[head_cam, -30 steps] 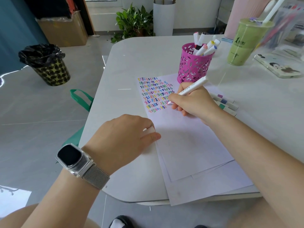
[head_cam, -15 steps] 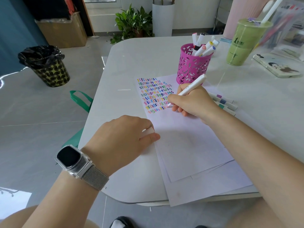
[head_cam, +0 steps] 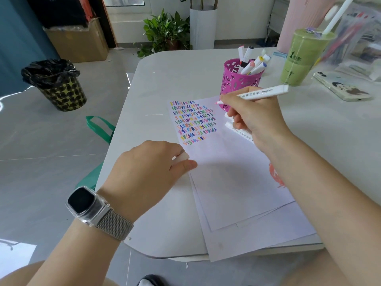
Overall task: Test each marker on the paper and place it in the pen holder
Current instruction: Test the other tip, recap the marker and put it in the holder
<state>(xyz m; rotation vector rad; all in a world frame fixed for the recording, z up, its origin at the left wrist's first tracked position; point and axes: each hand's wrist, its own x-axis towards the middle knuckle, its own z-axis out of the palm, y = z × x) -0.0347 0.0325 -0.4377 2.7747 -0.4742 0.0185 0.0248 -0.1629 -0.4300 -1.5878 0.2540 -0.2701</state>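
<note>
My right hand [head_cam: 255, 116] grips a white marker [head_cam: 261, 93], its pink tip lifted off the paper and pointing left. The white paper [head_cam: 231, 178] lies on the table, its top left covered with rows of coloured squiggles [head_cam: 193, 122]. Just behind my right hand stands the pink perforated pen holder [head_cam: 237, 79] with several markers in it. My left hand [head_cam: 148, 172] rests at the paper's left edge and pinches a small white cap [head_cam: 182, 156]. More white markers [head_cam: 237, 131] lie on the paper, partly hidden under my right hand.
A green drink cup with a straw [head_cam: 303, 58] and a phone [head_cam: 342, 87] sit at the right of the grey table [head_cam: 165, 79]. A clear bag of pens [head_cam: 360, 38] lies far right. On the floor to the left are a black-lined bin [head_cam: 55, 85] and a green bag [head_cam: 99, 129].
My right hand has lifted the marker's tip off the squiggles and swung it up and right, toward the pen holder. My left hand has stayed put.
</note>
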